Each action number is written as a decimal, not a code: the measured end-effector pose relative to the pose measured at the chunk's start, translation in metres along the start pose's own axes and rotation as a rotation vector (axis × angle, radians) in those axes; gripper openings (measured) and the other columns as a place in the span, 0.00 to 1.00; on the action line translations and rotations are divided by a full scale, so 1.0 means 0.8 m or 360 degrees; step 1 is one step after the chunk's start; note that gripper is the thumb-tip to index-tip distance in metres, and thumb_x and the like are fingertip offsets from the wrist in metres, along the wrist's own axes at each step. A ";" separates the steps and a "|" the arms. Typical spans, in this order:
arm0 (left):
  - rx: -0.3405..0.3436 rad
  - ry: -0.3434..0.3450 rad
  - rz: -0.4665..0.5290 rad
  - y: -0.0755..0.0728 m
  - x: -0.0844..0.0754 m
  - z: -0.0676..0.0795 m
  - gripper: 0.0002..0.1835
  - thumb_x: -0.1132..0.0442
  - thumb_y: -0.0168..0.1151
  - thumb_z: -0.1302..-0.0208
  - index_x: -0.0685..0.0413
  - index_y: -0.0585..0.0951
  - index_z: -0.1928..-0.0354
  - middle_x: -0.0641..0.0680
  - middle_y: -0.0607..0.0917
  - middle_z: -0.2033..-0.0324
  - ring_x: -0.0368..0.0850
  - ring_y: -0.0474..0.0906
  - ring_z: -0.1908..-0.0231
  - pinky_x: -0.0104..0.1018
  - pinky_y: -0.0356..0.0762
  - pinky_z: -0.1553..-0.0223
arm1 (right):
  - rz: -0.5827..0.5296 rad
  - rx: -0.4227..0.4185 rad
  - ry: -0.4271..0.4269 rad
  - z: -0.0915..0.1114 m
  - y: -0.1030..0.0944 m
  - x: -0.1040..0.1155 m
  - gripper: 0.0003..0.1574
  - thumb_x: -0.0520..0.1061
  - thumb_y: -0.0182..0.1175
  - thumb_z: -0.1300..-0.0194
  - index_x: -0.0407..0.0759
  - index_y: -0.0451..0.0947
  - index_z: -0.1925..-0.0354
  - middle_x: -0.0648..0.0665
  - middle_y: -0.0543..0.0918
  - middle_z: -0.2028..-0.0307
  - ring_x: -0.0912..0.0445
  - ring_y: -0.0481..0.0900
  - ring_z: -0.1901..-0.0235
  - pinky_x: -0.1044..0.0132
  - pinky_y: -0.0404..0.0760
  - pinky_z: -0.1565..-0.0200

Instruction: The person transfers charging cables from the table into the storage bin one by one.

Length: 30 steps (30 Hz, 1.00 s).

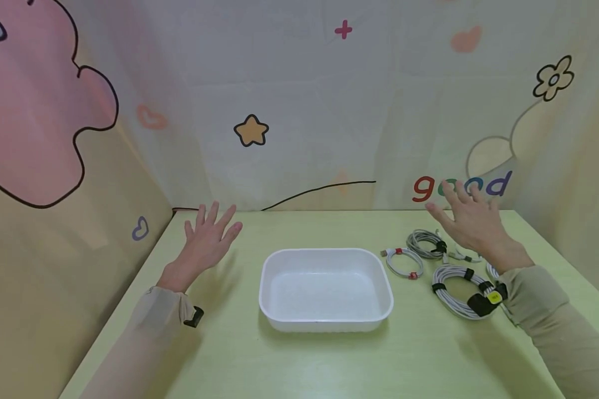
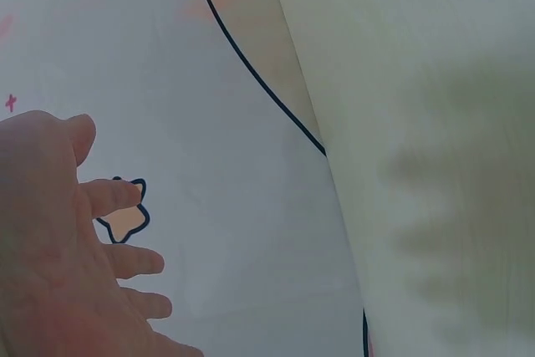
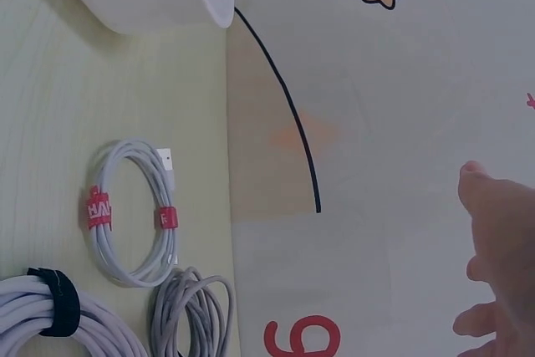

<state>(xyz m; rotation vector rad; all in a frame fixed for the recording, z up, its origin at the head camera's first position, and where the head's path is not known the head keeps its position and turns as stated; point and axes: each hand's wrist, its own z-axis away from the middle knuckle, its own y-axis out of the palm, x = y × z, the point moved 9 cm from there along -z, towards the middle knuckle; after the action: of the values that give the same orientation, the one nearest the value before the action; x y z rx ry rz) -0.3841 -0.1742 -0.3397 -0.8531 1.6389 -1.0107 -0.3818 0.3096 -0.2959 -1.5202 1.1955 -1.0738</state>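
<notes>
My left hand is raised over the left of the table, fingers spread, holding nothing. In the left wrist view the same hand shows against the backdrop. My right hand hovers with spread fingers above the coiled cables at the right. Below it lie a large coil with black straps, a grey coil and a small white USB cable tied with red bands. Part of another white cable is hidden by the right forearm. A white plastic basin stands between the hands with nothing in it.
The pale green table meets a printed cloth backdrop at its back edge. Cloth also stands along the left and right sides. The basin is at the middle, with the cables just right of it.
</notes>
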 end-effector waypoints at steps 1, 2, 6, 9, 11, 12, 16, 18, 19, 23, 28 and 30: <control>0.0001 0.0007 0.0000 0.000 0.000 0.000 0.35 0.37 0.32 0.26 0.45 0.50 0.24 0.65 0.40 0.25 0.68 0.25 0.26 0.77 0.29 0.36 | -0.0003 0.0007 -0.0003 0.000 0.001 0.001 0.51 0.73 0.31 0.29 0.44 0.35 0.24 0.25 0.44 0.28 0.25 0.38 0.29 0.21 0.35 0.39; 0.0000 0.0016 -0.0003 0.000 -0.001 0.000 0.35 0.37 0.32 0.26 0.46 0.50 0.24 0.66 0.41 0.25 0.69 0.27 0.26 0.76 0.30 0.35 | -0.0008 0.0012 -0.0006 0.000 0.001 0.003 0.51 0.73 0.31 0.29 0.44 0.35 0.24 0.25 0.43 0.28 0.25 0.38 0.29 0.21 0.35 0.39; 0.0029 0.0072 0.0053 0.005 -0.006 0.000 0.35 0.42 0.38 0.25 0.52 0.49 0.24 0.69 0.46 0.26 0.72 0.36 0.27 0.73 0.40 0.32 | -0.0027 0.0036 -0.0012 -0.001 0.003 0.006 0.51 0.73 0.32 0.29 0.44 0.35 0.24 0.25 0.43 0.27 0.24 0.37 0.30 0.23 0.36 0.37; 0.0126 0.0094 0.0162 0.017 -0.009 0.000 0.36 0.46 0.43 0.25 0.59 0.50 0.26 0.70 0.55 0.29 0.70 0.49 0.29 0.67 0.52 0.32 | -0.0016 0.0048 -0.0014 -0.002 0.005 0.009 0.52 0.73 0.32 0.29 0.43 0.34 0.24 0.25 0.44 0.28 0.25 0.38 0.30 0.25 0.37 0.35; 0.0238 0.0065 0.0263 0.030 -0.011 0.001 0.36 0.46 0.47 0.26 0.61 0.53 0.27 0.70 0.63 0.32 0.67 0.60 0.32 0.62 0.62 0.34 | -0.0004 0.0055 -0.0018 -0.003 0.006 0.010 0.52 0.73 0.31 0.29 0.43 0.34 0.24 0.24 0.45 0.28 0.25 0.39 0.30 0.27 0.37 0.34; 0.0298 0.0047 0.0310 0.037 -0.012 0.002 0.35 0.46 0.48 0.27 0.62 0.55 0.29 0.69 0.68 0.35 0.64 0.66 0.35 0.59 0.68 0.37 | 0.0001 0.0061 -0.0023 -0.003 0.006 0.011 0.51 0.73 0.31 0.29 0.43 0.34 0.24 0.24 0.45 0.28 0.25 0.40 0.30 0.27 0.38 0.34; 0.0557 -0.0107 0.0646 0.065 -0.019 0.012 0.29 0.48 0.55 0.30 0.62 0.64 0.38 0.65 0.77 0.47 0.57 0.79 0.51 0.46 0.82 0.53 | 0.0006 0.0082 -0.0048 -0.004 0.008 0.016 0.51 0.72 0.30 0.28 0.40 0.36 0.24 0.23 0.47 0.29 0.24 0.42 0.30 0.28 0.41 0.34; 0.0666 -0.0195 0.0857 0.079 -0.023 0.018 0.25 0.51 0.59 0.32 0.61 0.68 0.43 0.63 0.79 0.51 0.55 0.81 0.57 0.43 0.84 0.58 | 0.0018 0.0080 -0.0067 -0.005 0.009 0.019 0.51 0.71 0.30 0.28 0.38 0.37 0.25 0.22 0.48 0.29 0.24 0.45 0.31 0.27 0.45 0.35; 0.0710 -0.0243 0.0953 0.086 -0.024 0.022 0.23 0.53 0.60 0.33 0.61 0.69 0.45 0.62 0.79 0.53 0.55 0.81 0.58 0.43 0.85 0.59 | 0.0021 0.0081 -0.0073 -0.005 0.010 0.021 0.50 0.71 0.30 0.27 0.38 0.38 0.25 0.22 0.48 0.29 0.24 0.46 0.31 0.27 0.46 0.35; 0.0845 -0.0308 0.1151 0.107 -0.029 0.029 0.19 0.57 0.63 0.36 0.60 0.70 0.50 0.60 0.80 0.59 0.53 0.83 0.64 0.44 0.86 0.62 | -0.0035 0.0131 -0.0076 -0.007 0.016 0.023 0.51 0.71 0.30 0.27 0.34 0.43 0.26 0.20 0.51 0.31 0.23 0.51 0.34 0.28 0.53 0.37; 0.0942 -0.0264 0.1308 0.120 -0.035 0.032 0.16 0.62 0.62 0.35 0.62 0.68 0.54 0.56 0.80 0.66 0.47 0.82 0.70 0.45 0.86 0.61 | -0.0164 0.0238 -0.0084 -0.007 0.034 0.023 0.48 0.66 0.34 0.25 0.26 0.52 0.30 0.20 0.61 0.35 0.26 0.60 0.36 0.33 0.60 0.36; 0.0965 -0.0249 0.1402 0.124 -0.035 0.030 0.14 0.64 0.60 0.34 0.61 0.67 0.56 0.55 0.80 0.69 0.45 0.80 0.71 0.45 0.86 0.61 | -0.0193 0.0257 -0.0115 -0.006 0.042 0.025 0.43 0.62 0.39 0.24 0.24 0.59 0.34 0.21 0.69 0.40 0.28 0.68 0.40 0.35 0.67 0.39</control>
<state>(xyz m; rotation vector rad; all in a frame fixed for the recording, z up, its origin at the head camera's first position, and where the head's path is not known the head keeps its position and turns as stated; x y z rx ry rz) -0.3599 -0.1146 -0.4240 0.2041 1.2455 -0.6964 -0.3904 0.2847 -0.3255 -1.5073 0.9536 -1.1564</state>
